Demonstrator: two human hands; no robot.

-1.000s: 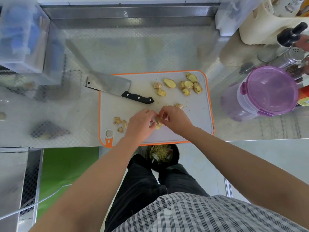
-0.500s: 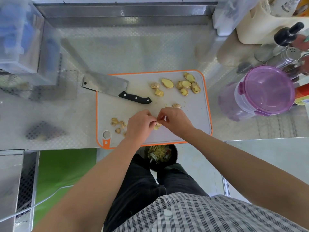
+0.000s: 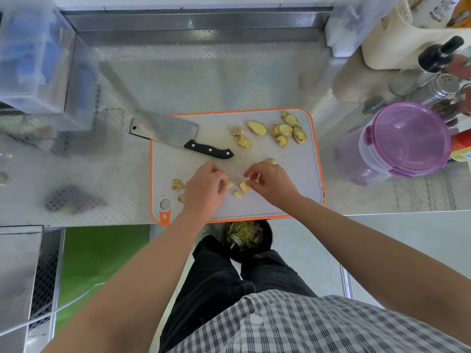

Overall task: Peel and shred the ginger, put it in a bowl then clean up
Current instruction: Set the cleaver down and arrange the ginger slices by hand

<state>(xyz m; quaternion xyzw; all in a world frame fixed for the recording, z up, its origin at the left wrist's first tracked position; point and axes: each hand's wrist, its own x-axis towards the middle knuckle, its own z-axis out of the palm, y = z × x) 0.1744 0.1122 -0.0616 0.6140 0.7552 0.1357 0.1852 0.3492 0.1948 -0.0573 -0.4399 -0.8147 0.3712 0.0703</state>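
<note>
Steel counter (image 3: 204, 80), diamond-embossed, with a steel upstand (image 3: 198, 24) along the back. At the near edge sits a white board (image 3: 293, 189) with an orange rim. On its far-left corner a cleaver (image 3: 165, 129) lies diagonally: black handle on the board, blade overhanging onto the counter. Far-right corner: cluster of ginger slices (image 3: 285, 129). Near the left edge, by the hang hole: small scraps (image 3: 178, 184). Over the board's near middle, left hand (image 3: 204, 189) is curled and pinches a ginger bit (image 3: 228, 183); right hand (image 3: 270, 183) pinches a second bit (image 3: 244, 186) just beside it, hands not touching. One loose piece (image 3: 238, 194) lies on the board below them. Right of the board: tub (image 3: 407, 138) with a purple lid, then a shaker (image 3: 444, 84), a dark-capped bottle (image 3: 438, 56) and a cream basket (image 3: 397, 39) further back. Left: clear box (image 3: 30, 59), contents blurred. On the floor below the counter edge, in front of the person's legs: black bin (image 3: 246, 239) holding pale shreds. Green floor patch (image 3: 102, 250) to its left.
</note>
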